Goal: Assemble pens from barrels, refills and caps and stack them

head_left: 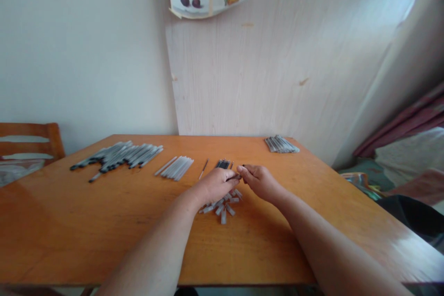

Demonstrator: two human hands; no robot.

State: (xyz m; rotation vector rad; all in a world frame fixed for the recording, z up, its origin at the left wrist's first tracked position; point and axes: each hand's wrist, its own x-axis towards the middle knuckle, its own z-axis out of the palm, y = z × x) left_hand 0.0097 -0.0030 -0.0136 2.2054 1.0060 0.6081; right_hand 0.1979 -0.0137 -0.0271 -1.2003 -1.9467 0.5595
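Note:
My left hand (pixel 219 182) and my right hand (pixel 258 179) meet above the middle of the table, fingers pinched together. Between them is a thin dark pen part (pixel 236 176), mostly covered by the fingers; its exact kind is not clear. Below my left hand lies a loose pile of small clear plastic caps (pixel 224 215). Just beyond the hands is a bunch of dark pen refills (pixel 223 164), partly hidden. One single thin refill (pixel 203 169) lies to their left. Further left, whitish translucent pen barrels (pixel 178 168) rest side by side.
On the wooden table (pixel 138 231), a large heap of pen barrels with black ends (pixel 120 155) lies at the left. A stack of pens (pixel 281 144) sits at the back right. A wall stands behind the table, and a wooden chair (pixel 53 141) is at the left.

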